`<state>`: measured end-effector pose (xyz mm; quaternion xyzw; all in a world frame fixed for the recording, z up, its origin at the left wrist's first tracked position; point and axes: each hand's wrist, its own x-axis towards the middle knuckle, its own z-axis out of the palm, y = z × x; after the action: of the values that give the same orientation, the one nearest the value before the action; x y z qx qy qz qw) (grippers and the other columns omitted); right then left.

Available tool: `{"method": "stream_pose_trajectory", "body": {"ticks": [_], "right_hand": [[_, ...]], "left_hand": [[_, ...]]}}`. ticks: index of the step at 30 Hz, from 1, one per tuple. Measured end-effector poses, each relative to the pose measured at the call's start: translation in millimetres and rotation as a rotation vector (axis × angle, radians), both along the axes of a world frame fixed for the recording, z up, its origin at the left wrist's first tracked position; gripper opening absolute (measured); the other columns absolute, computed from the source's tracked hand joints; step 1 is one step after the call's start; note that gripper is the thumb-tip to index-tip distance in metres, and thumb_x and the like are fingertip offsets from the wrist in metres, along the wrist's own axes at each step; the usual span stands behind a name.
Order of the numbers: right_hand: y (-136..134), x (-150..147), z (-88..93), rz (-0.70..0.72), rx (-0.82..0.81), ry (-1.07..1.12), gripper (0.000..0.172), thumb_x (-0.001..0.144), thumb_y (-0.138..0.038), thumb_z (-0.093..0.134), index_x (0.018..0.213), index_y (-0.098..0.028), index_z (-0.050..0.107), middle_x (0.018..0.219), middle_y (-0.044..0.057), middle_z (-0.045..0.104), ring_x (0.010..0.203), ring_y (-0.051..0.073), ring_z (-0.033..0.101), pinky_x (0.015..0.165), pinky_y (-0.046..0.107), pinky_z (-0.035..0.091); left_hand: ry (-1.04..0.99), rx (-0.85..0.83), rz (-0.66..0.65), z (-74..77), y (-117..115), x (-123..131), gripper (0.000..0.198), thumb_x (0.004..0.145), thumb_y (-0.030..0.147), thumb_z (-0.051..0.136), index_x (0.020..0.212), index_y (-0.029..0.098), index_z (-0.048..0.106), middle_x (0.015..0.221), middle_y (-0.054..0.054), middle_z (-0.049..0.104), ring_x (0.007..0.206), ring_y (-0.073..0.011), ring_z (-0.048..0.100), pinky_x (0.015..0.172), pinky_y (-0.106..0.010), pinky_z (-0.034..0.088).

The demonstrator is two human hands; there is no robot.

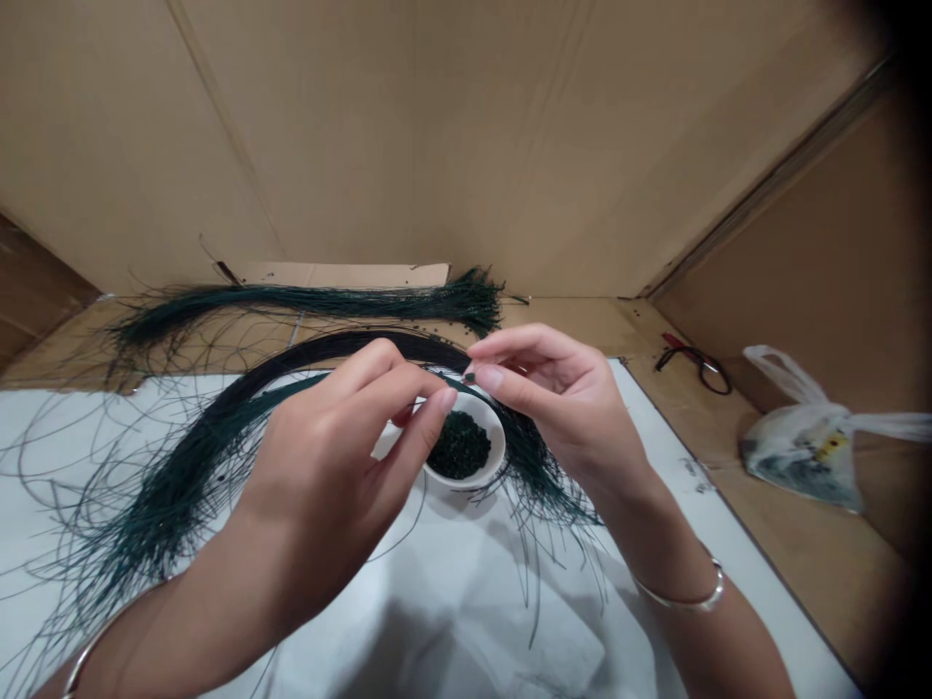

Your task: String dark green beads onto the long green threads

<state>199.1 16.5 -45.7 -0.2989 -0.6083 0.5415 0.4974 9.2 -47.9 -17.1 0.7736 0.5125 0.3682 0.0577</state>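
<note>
Above a white bowl (499, 456) of small dark green pieces (460, 447), both hands are close together. My right hand (560, 398) pinches a tiny dark green piece (470, 379) between thumb and fingertips. My left hand (349, 437) is closed, its thumb pressed to the index finger; what lies between them is too small to make out. Behind and around the bowl curves a bundle of thin dark green strands (182, 476), partly hidden by my hands and spread out loosely at both ends.
A second strand bundle (327, 303) lies farther back on cardboard, near a flat cardboard strip (349, 274). At the right are a black looped cord (710, 374) and a tied plastic bag (805, 451). Cardboard walls (437, 126) enclose the white work surface (437, 602).
</note>
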Motion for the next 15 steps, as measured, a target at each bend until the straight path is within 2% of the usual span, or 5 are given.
{"method": "stream_pose_trajectory", "body": {"ticks": [15], "right_hand": [[-1.2,-0.6,0.4,0.008,0.011,-0.004,0.012,0.085,-0.024,0.084,0.094,-0.03,0.081,0.095,-0.001,0.078,0.088,0.015,0.071,0.08,0.03,0.058]], "left_hand": [[-0.009,-0.001,0.002,-1.3,-1.5,-1.0,0.017,0.099,0.019,0.059,0.087,0.02,0.07,0.078,0.004,0.056,0.06,-0.0071,0.053,0.054,-0.022,0.04]]}}
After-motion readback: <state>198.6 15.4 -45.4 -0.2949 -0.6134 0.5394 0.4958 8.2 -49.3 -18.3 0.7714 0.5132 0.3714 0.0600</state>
